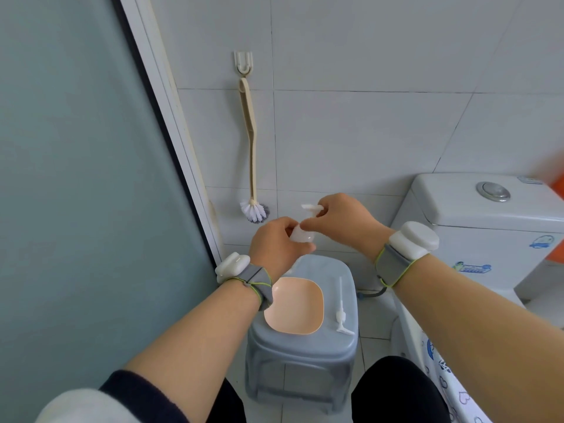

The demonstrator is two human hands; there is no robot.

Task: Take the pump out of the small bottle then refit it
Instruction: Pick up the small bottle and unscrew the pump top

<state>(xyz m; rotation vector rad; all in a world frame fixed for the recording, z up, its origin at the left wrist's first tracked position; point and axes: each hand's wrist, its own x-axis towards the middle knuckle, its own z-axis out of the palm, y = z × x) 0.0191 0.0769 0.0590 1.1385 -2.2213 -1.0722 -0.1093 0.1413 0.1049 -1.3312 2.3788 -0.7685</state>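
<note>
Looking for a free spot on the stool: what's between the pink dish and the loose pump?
Nothing: in the head view only bare stool top separates the pink dish from the loose pump.

small bottle (300,236) mostly hidden, orange object (557,184) cut off

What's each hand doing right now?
Left hand: closed around the small bottle.
Right hand: pinching the pump at the bottle's top.

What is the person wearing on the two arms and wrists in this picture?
Each wrist carries a grey fabric band edged with yellow-green cord, holding a white rounded plastic device: one on the left wrist, one on the right wrist. The forearms are bare. At the left elbow a dark navy sleeve is pushed up, with a light grey part below it.
</note>
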